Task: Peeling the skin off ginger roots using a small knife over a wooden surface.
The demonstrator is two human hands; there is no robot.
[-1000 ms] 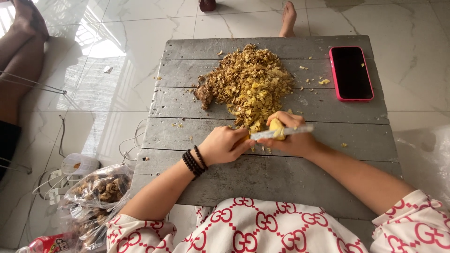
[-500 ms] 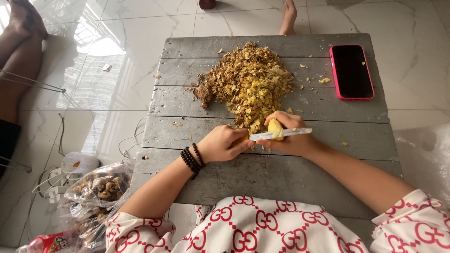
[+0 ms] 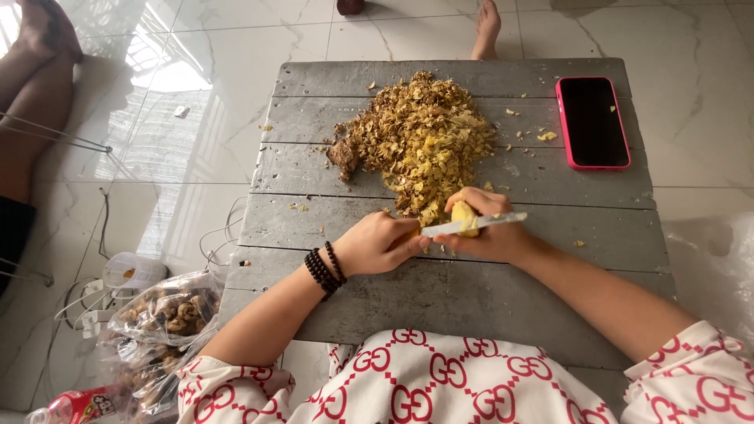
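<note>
A glossy pale marble floor lay all around a low table of grey wooden planks (image 3: 440,290), where the person sat with both arms reaching forward. The left hand (image 3: 381,245), with dark bead bracelets (image 3: 324,269) at its wrist, was clenched around the handle of a knife (image 3: 471,225) whose blade pointed toward three o'clock. The right hand (image 3: 487,232) had its fingers curled around a small yellow root piece (image 3: 463,216), thumb on top, and the blade lay across that piece, touching it. Just beyond the hands, toward twelve o'clock, sat a broad heap of brown and yellow peelings (image 3: 420,141), with one dark unpeeled lump (image 3: 343,155) at its nine o'clock edge. A black phone in a pink case (image 3: 593,122) rested at the table's two o'clock corner, well apart from the heap. On the floor at eight o'clock stood a clear plastic bag of brown knobbly pieces (image 3: 169,310). Another person's bare foot (image 3: 487,27) showed past the table's far edge.

The step in hand looked like scraping skin off the root, which seemed mostly bare. The next stroke would call for a shallow blade angle, a turn of the piece to any remaining skin, and fingertips kept off the edge.
</note>
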